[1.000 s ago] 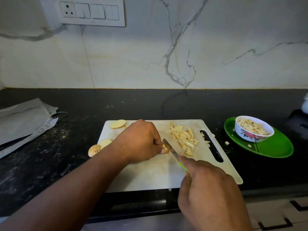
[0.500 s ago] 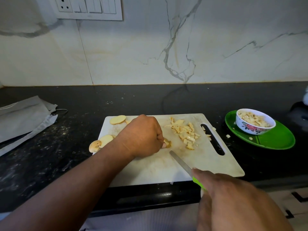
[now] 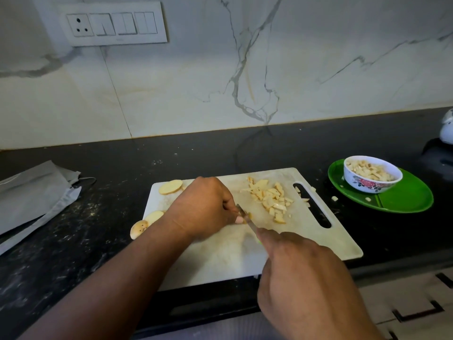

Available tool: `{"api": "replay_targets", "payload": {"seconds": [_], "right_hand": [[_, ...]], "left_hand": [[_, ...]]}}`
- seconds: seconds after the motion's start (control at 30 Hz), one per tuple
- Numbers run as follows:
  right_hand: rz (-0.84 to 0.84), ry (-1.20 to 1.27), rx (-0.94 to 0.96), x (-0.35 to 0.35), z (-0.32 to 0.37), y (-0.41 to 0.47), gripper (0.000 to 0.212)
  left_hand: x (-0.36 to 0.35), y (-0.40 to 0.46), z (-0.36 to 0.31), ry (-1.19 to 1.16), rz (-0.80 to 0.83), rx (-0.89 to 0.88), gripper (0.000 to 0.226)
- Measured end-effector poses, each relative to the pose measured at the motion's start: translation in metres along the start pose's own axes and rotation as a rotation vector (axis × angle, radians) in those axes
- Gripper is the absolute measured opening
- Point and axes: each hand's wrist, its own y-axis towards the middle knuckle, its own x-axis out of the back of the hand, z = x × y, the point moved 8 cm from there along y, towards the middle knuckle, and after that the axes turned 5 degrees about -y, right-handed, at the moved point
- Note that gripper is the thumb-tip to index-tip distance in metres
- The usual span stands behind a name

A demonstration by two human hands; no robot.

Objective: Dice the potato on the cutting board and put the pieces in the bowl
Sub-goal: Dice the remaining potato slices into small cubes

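Observation:
A white cutting board (image 3: 220,256) lies on the black counter. My left hand (image 3: 203,207) curls over a small potato piece (image 3: 248,215) at the board's middle, mostly hiding it. My right hand (image 3: 301,278) grips a knife (image 3: 245,217) whose blade meets that piece beside my left fingertips. A heap of diced potato (image 3: 270,198) sits just right of the blade. Potato slices lie at the board's far left corner (image 3: 170,187) and left edge (image 3: 147,223). A floral white bowl (image 3: 372,176) with diced potato stands on a green plate (image 3: 404,200) at the right.
A folded grey cloth (image 3: 31,200) lies on the counter at the left. A few stray potato bits rest by the board's handle slot (image 3: 311,208) and on the plate. The marble wall with a switch panel (image 3: 115,24) stands behind. A white object (image 3: 447,126) is at far right.
My right hand, which had drawn the knife back toward the board's near edge, has brought the blade forward again onto the piece under my left fingers. The left hand has stayed in place.

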Motion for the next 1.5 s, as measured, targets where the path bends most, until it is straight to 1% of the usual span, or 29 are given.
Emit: {"api": "replay_targets", "payload": {"seconds": [0.1, 0.13, 0.17, 0.2, 0.27, 0.33, 0.37, 0.43, 0.53, 0.63, 0.8, 1.0, 1.07, 1.1, 1.13, 1.2, 1.23, 1.3, 1.4, 1.5], "right_hand": [[0.010, -0.005, 0.007, -0.003, -0.006, -0.018, 0.061], [0.066, -0.005, 0.015, -0.009, -0.007, -0.024, 0.062], [0.136, 0.013, -0.016, -0.014, -0.013, -0.031, 0.060], [0.143, 0.062, -0.041, -0.012, -0.019, -0.037, 0.059], [0.040, -0.026, -0.049, -0.004, -0.026, -0.043, 0.058], [0.078, -0.023, -0.046, 0.008, -0.019, -0.036, 0.055], [0.062, -0.025, -0.034, 0.013, -0.013, -0.029, 0.055], [-0.165, -0.004, 0.013, 0.031, -0.004, -0.016, 0.056], [-0.123, 0.040, 0.004, 0.021, 0.006, 0.005, 0.051], [-0.095, 0.102, 0.007, 0.004, 0.009, 0.009, 0.047], [-0.056, 0.087, -0.012, -0.006, 0.005, 0.005, 0.054], [-0.015, -0.005, -0.027, -0.011, 0.000, -0.023, 0.063], [0.144, 0.031, -0.079, -0.021, -0.010, -0.034, 0.062], [0.116, 0.065, -0.097, -0.019, -0.015, -0.038, 0.060], [0.061, 0.045, -0.114, -0.011, -0.017, -0.040, 0.057], [0.091, 0.015, -0.089, -0.008, -0.010, -0.034, 0.054], [0.067, 0.018, -0.061, -0.002, -0.003, -0.025, 0.054], [-0.142, 0.042, -0.030, 0.015, 0.003, -0.014, 0.052], [-0.102, 0.098, -0.026, 0.012, 0.012, 0.001, 0.047], [-0.092, 0.149, -0.025, 0.001, 0.013, 0.004, 0.047]], "left_hand": [[-0.002, 0.000, 0.000, -0.013, 0.016, 0.002, 0.008], [-0.002, 0.000, 0.001, -0.004, 0.018, 0.000, 0.008], [-0.002, 0.000, 0.001, 0.014, 0.020, -0.003, 0.007], [-0.002, -0.001, 0.002, 0.040, 0.024, -0.010, 0.005], [-0.002, -0.002, 0.002, 0.090, 0.030, -0.038, 0.004], [-0.001, -0.003, 0.005, 0.095, 0.031, -0.041, 0.009], [-0.001, -0.003, 0.004, 0.083, 0.026, -0.043, 0.010], [0.001, -0.002, 0.005, 0.042, -0.007, -0.038, 0.012], [0.004, -0.002, 0.004, -0.007, -0.030, -0.024, 0.014], [0.005, -0.001, 0.003, -0.012, -0.018, -0.031, 0.017], [0.005, 0.001, 0.006, 0.022, -0.032, -0.002, 0.019], [0.003, 0.000, 0.003, -0.015, -0.002, 0.014, 0.011], [0.003, -0.001, 0.003, -0.002, 0.014, 0.010, 0.008], [0.003, -0.002, 0.005, 0.009, 0.025, 0.010, 0.007], [0.003, -0.003, 0.004, 0.025, 0.033, 0.004, 0.007], [0.004, -0.004, 0.008, 0.048, 0.024, 0.006, 0.010], [0.005, -0.005, 0.009, 0.049, 0.012, 0.014, 0.011], [0.006, -0.005, 0.007, 0.036, -0.012, 0.030, 0.013], [0.006, -0.004, 0.004, 0.030, -0.026, 0.045, 0.011], [0.006, -0.001, 0.008, 0.021, -0.017, 0.067, 0.010]]}}
